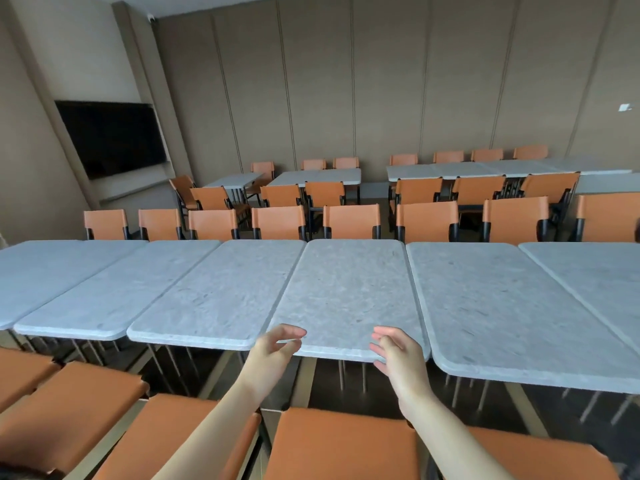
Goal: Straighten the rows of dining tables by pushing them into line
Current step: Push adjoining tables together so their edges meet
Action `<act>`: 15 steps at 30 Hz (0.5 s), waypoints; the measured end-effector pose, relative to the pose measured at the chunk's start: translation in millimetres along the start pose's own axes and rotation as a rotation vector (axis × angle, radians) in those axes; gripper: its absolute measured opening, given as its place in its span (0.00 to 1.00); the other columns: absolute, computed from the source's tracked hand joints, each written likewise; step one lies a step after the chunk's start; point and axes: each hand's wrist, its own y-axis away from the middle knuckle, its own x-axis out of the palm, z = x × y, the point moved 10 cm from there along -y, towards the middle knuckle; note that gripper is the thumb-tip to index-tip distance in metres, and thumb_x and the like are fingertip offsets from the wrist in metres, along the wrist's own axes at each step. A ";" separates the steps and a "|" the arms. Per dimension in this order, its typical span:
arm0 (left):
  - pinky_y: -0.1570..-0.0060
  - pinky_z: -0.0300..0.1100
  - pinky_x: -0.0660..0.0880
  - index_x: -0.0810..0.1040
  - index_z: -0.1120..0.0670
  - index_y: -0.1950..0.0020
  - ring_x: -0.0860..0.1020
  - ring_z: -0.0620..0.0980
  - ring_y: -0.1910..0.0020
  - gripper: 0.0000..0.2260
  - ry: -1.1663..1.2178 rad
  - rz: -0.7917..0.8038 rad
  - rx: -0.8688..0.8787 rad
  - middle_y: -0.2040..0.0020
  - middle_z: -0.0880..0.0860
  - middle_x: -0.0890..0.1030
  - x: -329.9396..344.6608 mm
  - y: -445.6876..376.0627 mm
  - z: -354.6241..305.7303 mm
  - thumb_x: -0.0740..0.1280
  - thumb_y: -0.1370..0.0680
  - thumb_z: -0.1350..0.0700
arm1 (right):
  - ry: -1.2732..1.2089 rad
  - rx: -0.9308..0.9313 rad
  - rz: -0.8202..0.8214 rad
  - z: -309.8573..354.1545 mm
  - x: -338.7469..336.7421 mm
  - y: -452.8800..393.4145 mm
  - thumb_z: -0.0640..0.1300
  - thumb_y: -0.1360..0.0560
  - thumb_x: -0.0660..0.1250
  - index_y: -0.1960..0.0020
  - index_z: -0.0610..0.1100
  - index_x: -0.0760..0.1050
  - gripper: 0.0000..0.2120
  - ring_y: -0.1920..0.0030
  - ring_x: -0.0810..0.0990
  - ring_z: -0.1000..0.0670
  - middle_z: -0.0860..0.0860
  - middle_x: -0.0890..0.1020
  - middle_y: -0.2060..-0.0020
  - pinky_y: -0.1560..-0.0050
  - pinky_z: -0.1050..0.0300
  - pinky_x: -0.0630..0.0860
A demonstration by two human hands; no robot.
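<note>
Row of grey desks, middle desk nearest, edges slightly uneven; left hand and right hand released, fingers loosely curved at its near edge; orange chairs below.

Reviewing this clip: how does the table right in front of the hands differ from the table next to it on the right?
The middle table has both hands at its near edge, left hand and right hand, fingers loosely spread; the right-hand table has no hand near it. The right-hand table's near edge reaches closer to the camera than the middle table's, so the near edges are stepped. Both have pale speckled stone-look tops with rounded corners.
</note>
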 end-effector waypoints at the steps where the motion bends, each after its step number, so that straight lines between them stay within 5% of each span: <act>1: 0.52 0.38 0.72 0.83 0.49 0.46 0.78 0.41 0.56 0.10 -0.026 0.017 0.004 0.49 0.44 0.82 -10.2 -8.8 4.2 0.64 0.18 0.61 | -0.008 -0.001 -0.020 -1.0 6.2 -4.0 0.37 0.18 0.59 0.49 0.47 0.81 0.12 0.44 0.83 0.50 0.50 0.83 0.44 0.49 0.55 0.79; 6: 0.50 0.47 0.76 0.83 0.48 0.48 0.80 0.52 0.43 0.09 0.003 0.011 -0.023 0.46 0.48 0.84 -72.3 -59.3 28.3 0.65 0.19 0.60 | -0.046 0.017 -0.121 -10.1 46.3 -16.1 0.37 0.18 0.59 0.48 0.46 0.80 0.11 0.45 0.83 0.51 0.49 0.83 0.43 0.51 0.57 0.79; 15: 0.32 0.51 0.72 0.83 0.50 0.46 0.78 0.48 0.40 0.08 0.113 0.205 -0.154 0.44 0.48 0.81 -46.1 -128.8 103.7 0.66 0.19 0.59 | -0.066 0.174 -0.273 -74.4 62.3 -5.8 0.38 0.18 0.62 0.45 0.44 0.81 0.09 0.44 0.84 0.50 0.49 0.84 0.46 0.40 0.49 0.80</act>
